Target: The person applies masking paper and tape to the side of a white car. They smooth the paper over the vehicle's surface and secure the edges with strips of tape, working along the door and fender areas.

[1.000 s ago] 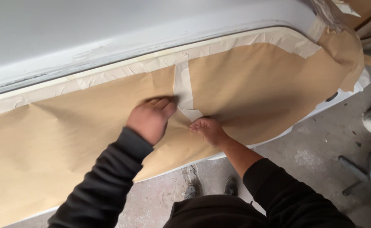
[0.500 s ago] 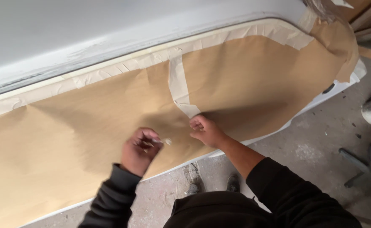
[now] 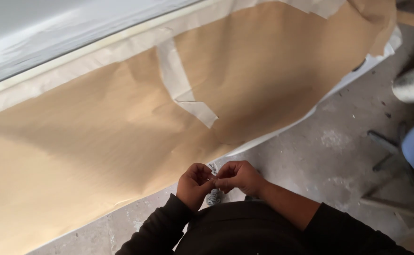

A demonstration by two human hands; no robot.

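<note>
While both hands, left (image 3: 195, 183) and right (image 3: 237, 175), pinch a small tape scrap (image 3: 213, 166) below the masking paper (image 3: 98, 146), likely to self-stick if fumbled.

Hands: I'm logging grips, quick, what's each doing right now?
Left hand: fingers curled, pinching a small pale scrap.
Right hand: curled, meeting the left at that scrap.

ahead: brown masking paper (image 3: 98, 141) blocks | right: stool (image 3: 405, 151) | between: bare floor (image 3: 329, 156)
</note>
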